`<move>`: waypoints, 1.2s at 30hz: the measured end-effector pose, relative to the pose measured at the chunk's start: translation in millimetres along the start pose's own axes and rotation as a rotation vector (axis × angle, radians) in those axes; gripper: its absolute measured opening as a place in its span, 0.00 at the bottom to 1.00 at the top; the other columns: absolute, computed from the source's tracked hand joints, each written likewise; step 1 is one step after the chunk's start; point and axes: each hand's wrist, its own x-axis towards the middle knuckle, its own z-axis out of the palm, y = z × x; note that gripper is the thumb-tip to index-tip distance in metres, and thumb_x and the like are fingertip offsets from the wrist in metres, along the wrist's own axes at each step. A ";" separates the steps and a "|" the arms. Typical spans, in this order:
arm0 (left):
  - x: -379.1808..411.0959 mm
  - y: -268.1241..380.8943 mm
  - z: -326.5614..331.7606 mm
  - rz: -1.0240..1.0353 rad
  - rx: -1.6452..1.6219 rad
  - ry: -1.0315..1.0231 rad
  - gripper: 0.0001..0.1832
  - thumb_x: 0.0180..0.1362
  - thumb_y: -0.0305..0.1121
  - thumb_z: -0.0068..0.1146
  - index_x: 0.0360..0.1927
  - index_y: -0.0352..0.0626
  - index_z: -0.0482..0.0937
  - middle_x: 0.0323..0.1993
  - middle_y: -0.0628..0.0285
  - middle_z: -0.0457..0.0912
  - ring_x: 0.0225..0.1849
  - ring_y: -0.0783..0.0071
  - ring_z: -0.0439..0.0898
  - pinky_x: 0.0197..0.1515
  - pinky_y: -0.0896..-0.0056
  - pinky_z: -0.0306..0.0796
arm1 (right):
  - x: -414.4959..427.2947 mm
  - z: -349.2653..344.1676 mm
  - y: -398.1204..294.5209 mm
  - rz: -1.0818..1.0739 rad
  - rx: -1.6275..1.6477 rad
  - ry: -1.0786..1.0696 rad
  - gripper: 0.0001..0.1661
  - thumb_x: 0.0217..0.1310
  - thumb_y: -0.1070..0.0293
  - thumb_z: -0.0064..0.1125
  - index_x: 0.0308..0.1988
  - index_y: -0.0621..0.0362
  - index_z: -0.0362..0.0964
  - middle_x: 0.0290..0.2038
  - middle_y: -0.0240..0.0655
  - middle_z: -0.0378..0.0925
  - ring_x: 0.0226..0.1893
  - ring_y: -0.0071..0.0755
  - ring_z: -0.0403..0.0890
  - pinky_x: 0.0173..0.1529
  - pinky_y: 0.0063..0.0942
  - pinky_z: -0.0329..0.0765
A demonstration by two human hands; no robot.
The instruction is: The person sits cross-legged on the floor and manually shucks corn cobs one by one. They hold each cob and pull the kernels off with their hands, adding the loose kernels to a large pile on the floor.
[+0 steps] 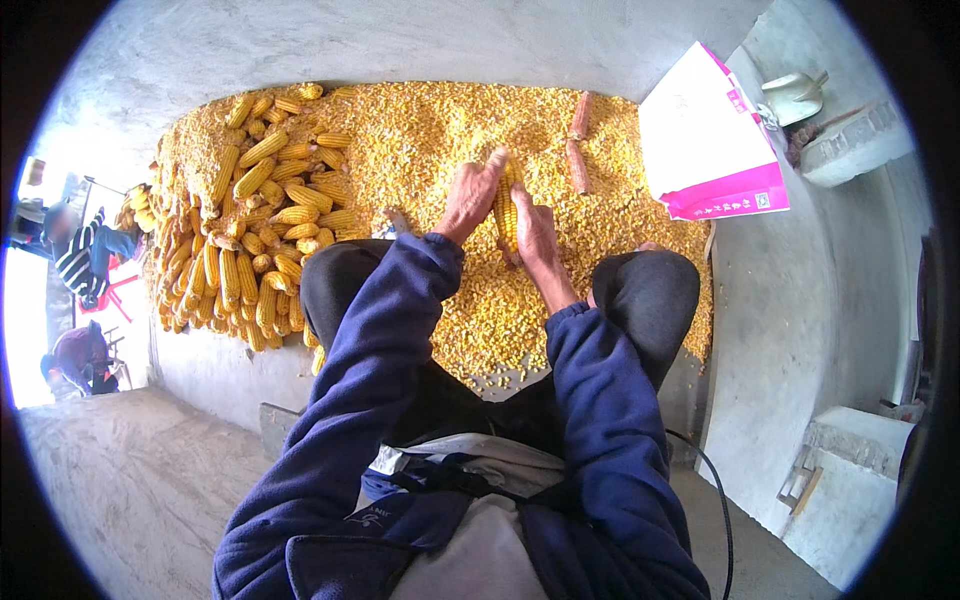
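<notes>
Between my hands is a yellow ear of dried corn [507, 206], pointing away from me, above a wide spread of loose corn kernels [427, 135]. My left hand [474, 196] grips the ear from its left side, with the thumb near the far end. On the right side, my right hand [534, 229] is closed around the nearer part of the ear, its thumb lying along the kernels. Rows of kernels still cover the ear's visible face. Two reddish bare cobs [577, 166] lie on the kernels to the right of my hands.
A heap of whole corn ears [259, 217] rises at the left. A white and pink box [716, 142] bearing writing stands at the right. Behind it are a dustpan-like scoop [793, 97] and a concrete ledge [855, 146]. Two people [82, 255] are at the far left. A black cable [716, 480] curves near my right side.
</notes>
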 end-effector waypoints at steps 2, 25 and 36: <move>0.6 -5.9 2.9 0.076 0.063 -0.002 0.33 0.60 0.56 0.50 0.15 0.32 0.76 0.09 0.60 0.68 0.16 0.75 0.69 0.22 0.62 0.64 | -1.3 4.1 3.5 -0.028 0.007 -0.005 0.42 0.63 0.34 0.46 0.13 0.60 0.58 0.11 0.26 0.58 0.16 0.23 0.57 0.21 0.35 0.54; 1.0 -18.2 8.1 0.170 0.098 0.031 0.32 0.67 0.53 0.47 0.24 0.29 0.79 0.12 0.62 0.71 0.17 0.79 0.65 0.20 0.64 0.60 | -12.6 3.6 13.3 -0.086 0.014 0.023 0.42 0.66 0.34 0.40 0.15 0.61 0.56 0.11 0.30 0.56 0.17 0.26 0.58 0.23 0.37 0.54; -0.3 -32.7 12.4 0.199 -0.005 0.165 0.25 0.66 0.44 0.47 0.24 0.32 0.79 0.11 0.58 0.74 0.15 0.79 0.70 0.18 0.63 0.62 | -10.7 6.9 21.2 -0.066 0.057 0.011 0.42 0.65 0.34 0.42 0.13 0.59 0.62 0.09 0.30 0.61 0.14 0.28 0.63 0.22 0.37 0.59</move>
